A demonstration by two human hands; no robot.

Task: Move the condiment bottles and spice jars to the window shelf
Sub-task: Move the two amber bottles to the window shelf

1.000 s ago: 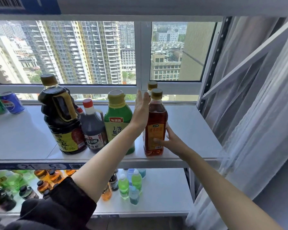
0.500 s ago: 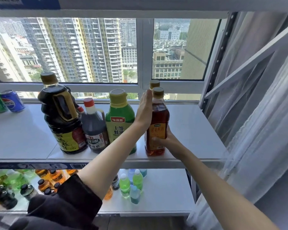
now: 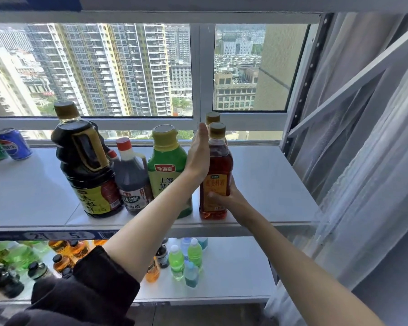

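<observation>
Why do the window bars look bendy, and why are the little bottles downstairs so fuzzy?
Head view: the wide lens bows the window frame near the edges; bright daylight floods in behind the bottles; the small bottles on the lower shelf look soft, smeared at far left.

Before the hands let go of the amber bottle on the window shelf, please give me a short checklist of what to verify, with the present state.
1. Amber bottle upright on the window shelf: ok.
2. Right hand holds its lower label: ok.
3. Left hand flat against its left side: ok.
4. Base back from the shelf's front edge: not ok, it stands close.
5. Gap to the green bottle: cannot tell, the left arm hides it.
</observation>
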